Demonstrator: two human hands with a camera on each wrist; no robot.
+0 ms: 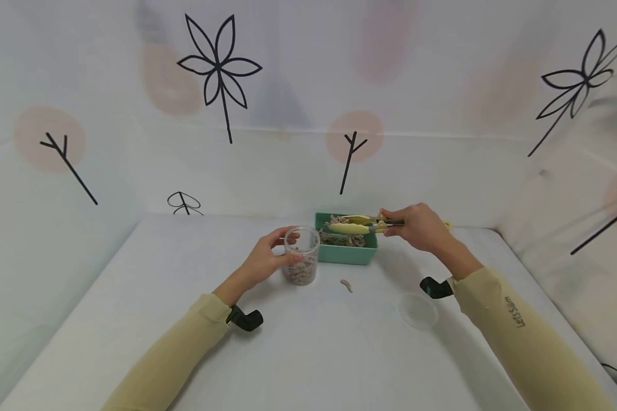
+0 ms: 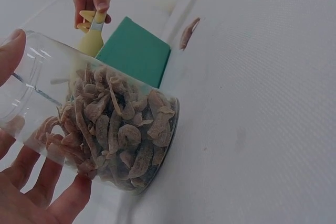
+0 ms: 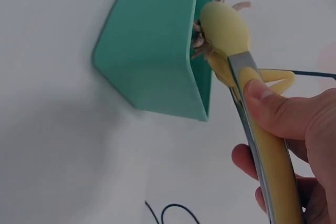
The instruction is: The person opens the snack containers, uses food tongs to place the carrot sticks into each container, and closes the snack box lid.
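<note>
the left hand [image 1: 264, 260] has its thumb and fingers curled round a clear plastic jar [image 1: 309, 242], thumb on one side and fingers on the other, holding it upright just left of a green rectangular box [image 1: 347, 256]. brownish-grey dried strips [image 2: 123, 129] fill the lower part of the jar. the right hand [image 1: 419, 225] grips yellow-headed metal tongs [image 1: 349, 229], its thumb pressed on one arm and its fingers bent round the other side. the heads of the tongs are at the opening of the box, among more dried strips [image 1: 356, 241]; i cannot tell whether they pinch any. a single strip [image 1: 346, 285] lies loose on the white table [image 1: 308, 354], in front of the box and apart from it. a translucent round lid [image 1: 418, 311] lies flat to the right, nearer the person. both arms wear beige sleeves [image 1: 524, 337], with a black wrist camera [image 1: 436, 288] by each cuff. behind stands a pale backdrop [image 1: 288, 171] with black line flowers.
</note>
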